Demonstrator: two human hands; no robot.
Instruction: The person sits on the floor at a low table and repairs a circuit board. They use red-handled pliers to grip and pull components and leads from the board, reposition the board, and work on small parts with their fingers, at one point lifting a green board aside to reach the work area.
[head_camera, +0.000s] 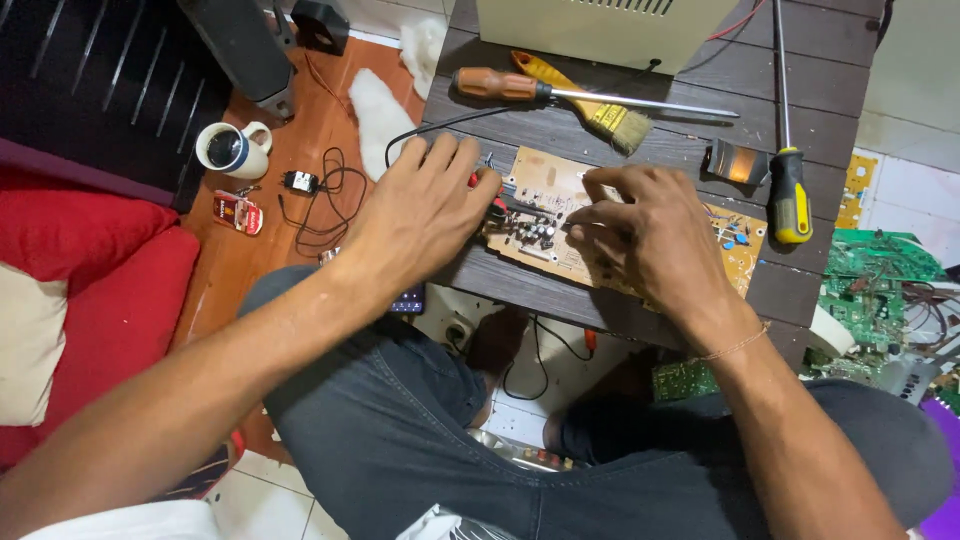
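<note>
Circuit board (560, 215) under both hands; mug (232, 150) aside

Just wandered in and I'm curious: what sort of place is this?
Probably a home electronics repair corner: a tan circuit board under both hands on a low wooden table, screwdrivers, and spare green boards on the floor.

Dark wooden table (800, 70), circuit board (560, 185), paintbrush (590, 105), two screwdrivers (510, 85)

on the dark table (560, 135): orange-handled screwdriver (498, 84), paintbrush (585, 105), yellow-and-black screwdriver (788, 195), beige case (610, 28). floor, left: white mug (232, 150), red cushion (75, 290).
</note>
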